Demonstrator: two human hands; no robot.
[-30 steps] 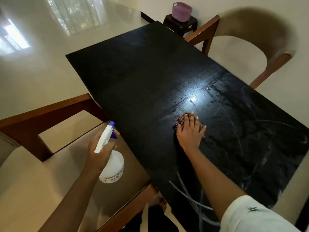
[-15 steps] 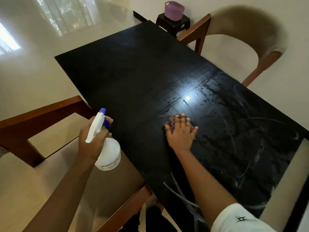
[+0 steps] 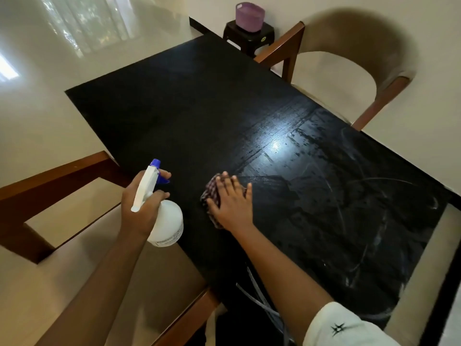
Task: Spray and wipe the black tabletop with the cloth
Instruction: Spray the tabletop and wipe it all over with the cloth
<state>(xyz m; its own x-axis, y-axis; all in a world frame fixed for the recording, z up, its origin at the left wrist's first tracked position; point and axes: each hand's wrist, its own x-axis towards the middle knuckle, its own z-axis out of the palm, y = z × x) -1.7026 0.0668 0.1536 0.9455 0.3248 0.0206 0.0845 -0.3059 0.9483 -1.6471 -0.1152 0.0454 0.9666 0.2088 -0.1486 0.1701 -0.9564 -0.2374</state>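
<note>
Cloth (image 3: pixel 211 189) slid toward 9 o'clock under flat right hand (image 3: pixel 232 206). Left hand (image 3: pixel 139 206) gripped bottle (image 3: pixel 167 224), nozzle toward 1 o'clock. Tabletop (image 3: pixel 174 108) wet-streaked.

Far beyond the right hand (image 3: pixel 232 206), a lilac plastic tub (image 3: pixel 250 17) tops a small dark stool (image 3: pixel 249 38) on glossy cream floor (image 3: pixel 37 108).

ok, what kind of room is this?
Probably a home dining room: a black tabletop, a wood-framed upholstered chair at its right, a second chair at its left, and a purple basket on a stool by the wall.
</note>
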